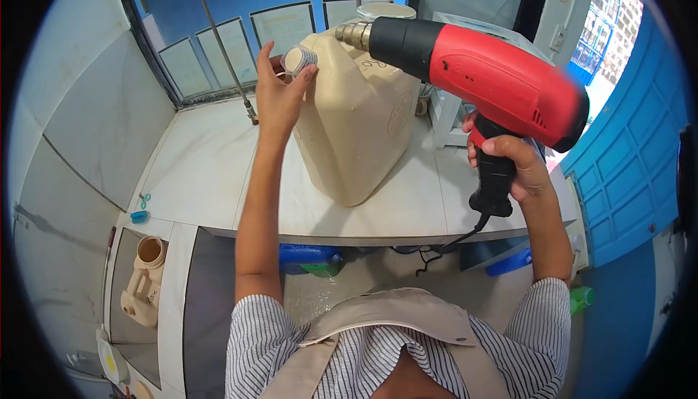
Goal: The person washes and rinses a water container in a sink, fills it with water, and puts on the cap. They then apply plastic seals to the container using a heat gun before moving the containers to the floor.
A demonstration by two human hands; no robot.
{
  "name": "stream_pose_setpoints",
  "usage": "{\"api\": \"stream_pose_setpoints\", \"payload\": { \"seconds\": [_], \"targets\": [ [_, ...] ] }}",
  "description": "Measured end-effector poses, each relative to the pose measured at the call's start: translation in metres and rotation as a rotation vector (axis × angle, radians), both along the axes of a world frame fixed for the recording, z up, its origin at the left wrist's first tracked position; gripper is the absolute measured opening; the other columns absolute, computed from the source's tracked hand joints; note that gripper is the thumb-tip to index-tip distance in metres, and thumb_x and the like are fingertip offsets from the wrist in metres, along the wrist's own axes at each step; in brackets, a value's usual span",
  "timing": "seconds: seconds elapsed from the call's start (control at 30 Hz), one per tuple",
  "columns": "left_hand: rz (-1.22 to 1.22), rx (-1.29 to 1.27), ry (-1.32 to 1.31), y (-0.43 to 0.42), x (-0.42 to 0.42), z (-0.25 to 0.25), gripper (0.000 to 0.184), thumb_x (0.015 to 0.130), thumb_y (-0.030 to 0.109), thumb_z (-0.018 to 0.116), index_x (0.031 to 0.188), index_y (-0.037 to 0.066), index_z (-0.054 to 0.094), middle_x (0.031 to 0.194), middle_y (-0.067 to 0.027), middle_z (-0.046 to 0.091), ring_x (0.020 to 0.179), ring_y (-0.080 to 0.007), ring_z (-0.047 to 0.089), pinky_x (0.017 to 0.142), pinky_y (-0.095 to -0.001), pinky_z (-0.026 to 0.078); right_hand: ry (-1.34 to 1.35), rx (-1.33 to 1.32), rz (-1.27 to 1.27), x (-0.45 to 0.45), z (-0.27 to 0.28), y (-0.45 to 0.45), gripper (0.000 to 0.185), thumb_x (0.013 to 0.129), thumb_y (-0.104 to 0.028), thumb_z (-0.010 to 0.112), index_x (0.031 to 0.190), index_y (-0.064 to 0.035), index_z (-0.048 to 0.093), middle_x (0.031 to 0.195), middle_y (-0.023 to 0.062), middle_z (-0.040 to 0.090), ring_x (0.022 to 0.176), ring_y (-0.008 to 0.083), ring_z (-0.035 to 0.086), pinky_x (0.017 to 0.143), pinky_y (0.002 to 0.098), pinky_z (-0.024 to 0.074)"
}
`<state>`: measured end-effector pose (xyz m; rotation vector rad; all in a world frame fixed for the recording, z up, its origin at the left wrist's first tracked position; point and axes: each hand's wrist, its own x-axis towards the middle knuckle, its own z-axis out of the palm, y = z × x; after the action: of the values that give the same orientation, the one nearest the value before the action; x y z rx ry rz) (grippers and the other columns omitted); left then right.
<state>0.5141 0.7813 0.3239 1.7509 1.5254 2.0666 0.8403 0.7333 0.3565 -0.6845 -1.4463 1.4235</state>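
Note:
A large beige jerry can (356,130) stands tilted-looking on the white tiled counter (407,224). My left hand (279,101) grips the ridged, pale-topped cap (297,59) at the can's upper left, thumb on its near side and one finger raised. In my right hand (525,165) is a red and black heat gun (487,72), held by its black handle. Its metal nozzle (355,35) points left, close above the top of the can and towards the cap. The fingers behind the cap are partly hidden.
A white-lidded container (385,11) stands behind the can. A power cord (465,236) hangs from the heat gun over the counter edge. At lower left, a smaller beige jug (144,286) sits in a recess. Blue scissors (144,200) lie on the left counter. A blue door (622,174) is at right.

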Motion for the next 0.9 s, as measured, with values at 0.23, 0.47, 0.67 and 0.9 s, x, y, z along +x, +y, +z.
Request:
{"api": "stream_pose_setpoints", "payload": {
  "seconds": [0.23,0.47,0.67,0.9],
  "targets": [
    [0.076,0.100,-0.214,0.006,0.018,-0.018,0.079,0.072,0.020,0.074,0.133,-0.002,0.029,0.110,-0.0148,0.051,0.104,-0.0244,0.047,0.091,-0.0369,0.038,-0.187,0.013,-0.044,-0.018,0.021,-0.005,0.036,0.066,-0.017,0.064,0.096,0.0019,0.056,0.082,0.0100,0.060,0.060,0.0128,0.058,0.055,0.0251,0.0507],
    [0.171,0.213,-0.248,0.009,0.026,-0.030,0.083,0.074,0.030,0.071,0.135,-0.001,0.023,0.113,-0.0136,0.052,0.113,-0.0274,0.039,0.100,-0.0459,0.018,-0.270,0.060,-0.047,-0.034,0.042,-0.015,0.036,0.066,-0.018,0.064,0.096,0.0020,0.056,0.081,0.0098,0.060,0.058,0.0127,0.057,0.055,0.0253,0.0500],
    [0.153,0.222,-0.294,0.005,0.034,-0.035,0.079,0.077,0.019,0.060,0.137,-0.003,0.013,0.117,-0.0156,0.053,0.121,-0.0263,0.034,0.103,-0.0454,0.009,-0.351,0.105,-0.073,-0.045,0.055,-0.027,0.036,0.065,-0.019,0.065,0.094,0.0009,0.057,0.080,0.0093,0.060,0.058,0.0127,0.057,0.054,0.0251,0.0482],
    [-0.025,0.198,-0.409,-0.001,0.034,-0.035,0.078,0.073,0.001,0.041,0.138,-0.006,0.000,0.129,-0.0212,0.048,0.133,-0.0266,0.023,0.108,-0.0347,0.011,-0.415,0.110,-0.054,-0.047,0.051,-0.036,0.037,0.065,-0.018,0.065,0.096,0.0006,0.059,0.081,0.0083,0.060,0.063,0.0138,0.057,0.055,0.0267,0.0485]
  ]
}}
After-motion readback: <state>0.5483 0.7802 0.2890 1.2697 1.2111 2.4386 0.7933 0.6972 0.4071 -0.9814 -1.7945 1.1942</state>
